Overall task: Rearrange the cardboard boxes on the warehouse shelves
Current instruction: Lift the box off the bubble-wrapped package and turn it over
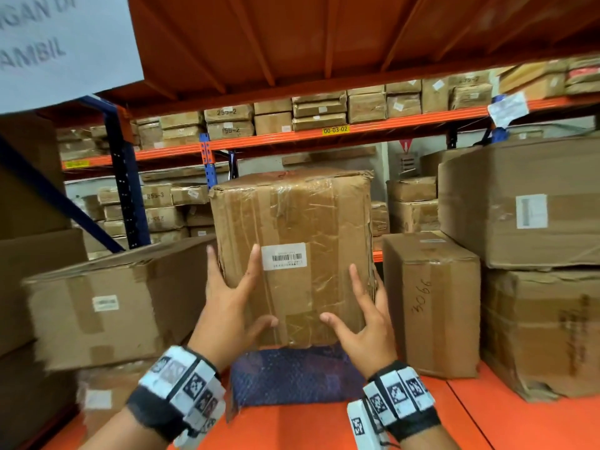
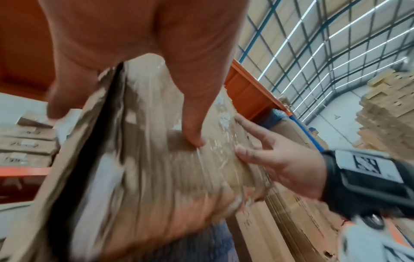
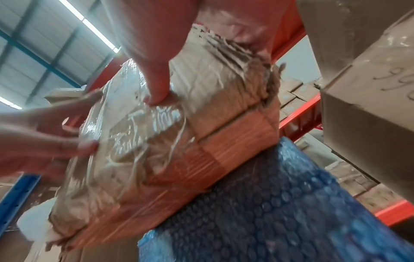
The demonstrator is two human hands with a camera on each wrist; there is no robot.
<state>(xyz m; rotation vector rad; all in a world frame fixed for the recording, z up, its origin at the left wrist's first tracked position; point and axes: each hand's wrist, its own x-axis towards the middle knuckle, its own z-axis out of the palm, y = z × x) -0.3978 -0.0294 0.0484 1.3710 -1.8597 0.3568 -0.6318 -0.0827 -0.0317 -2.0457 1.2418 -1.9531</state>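
Standing upright on a blue bubble-wrapped parcel (image 1: 297, 375), the tall taped cardboard box (image 1: 292, 254) sits mid-shelf, its barcode label (image 1: 283, 256) facing the near side. The left hand (image 1: 232, 302) has its fingers straight and spread: they lie flat against the box's left edge and front face, with the thumb low on the front. The right hand (image 1: 363, 323) mirrors it on the right edge, fingers extended and splayed, thumb pointing in across the front (neither hand curls round anything; both press with flat fingers). The orange shelf deck (image 1: 487, 414) carries the parcel. Just right of the tall box stands a smaller carton marked "3066" (image 1: 431, 303), and further right two large cartons (image 1: 535, 271) are stacked. To the left lies a wide tilted carton (image 1: 107, 310). Far behind, orange racking (image 1: 292, 134) holds rows of flat packages.
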